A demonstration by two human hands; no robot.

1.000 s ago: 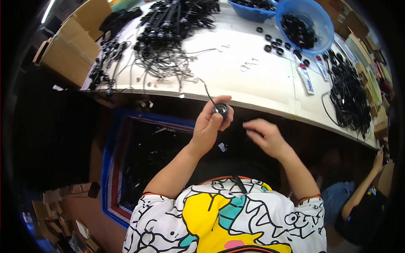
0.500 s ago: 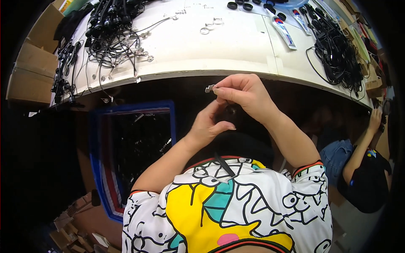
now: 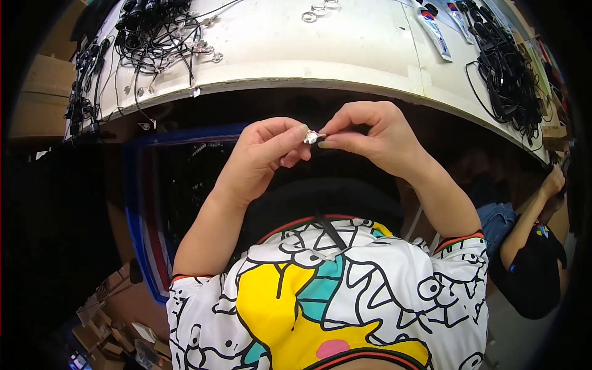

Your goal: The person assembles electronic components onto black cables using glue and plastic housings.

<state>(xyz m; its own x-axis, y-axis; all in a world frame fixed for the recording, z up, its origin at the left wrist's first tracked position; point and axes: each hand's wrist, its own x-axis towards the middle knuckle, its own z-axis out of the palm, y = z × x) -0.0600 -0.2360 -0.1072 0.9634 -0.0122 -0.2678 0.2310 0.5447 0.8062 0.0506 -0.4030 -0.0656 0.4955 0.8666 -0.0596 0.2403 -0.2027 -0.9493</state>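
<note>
In front of my chest, just off the near table edge, both hands meet at a small silver piece point(image 3: 311, 137). My left hand point(image 3: 266, 151) pinches its left side between thumb and forefinger, with the other fingers curled below. On the other side, my right hand point(image 3: 375, 137) is closed in a pinch on a short dark wire end point(image 3: 322, 139) that joins the silver piece. The finer shape of the piece is too small to tell. Any further length of wire is lost against the dark background.
Tangled black cables point(image 3: 151, 52) with small silver ends lie on the white table point(image 3: 277, 58) at left. More black cables point(image 3: 499, 80) and tubes point(image 3: 435, 37) lie at right. Several metal rings point(image 3: 309, 17) sit farther back. Below left stands a blue-rimmed bin point(image 3: 139, 216); another person point(image 3: 530, 259) sits at right.
My left hand has come up from below, where its fingers were apart, and now pinches the silver piece. My right hand keeps its pinch. The view has shifted slightly.
</note>
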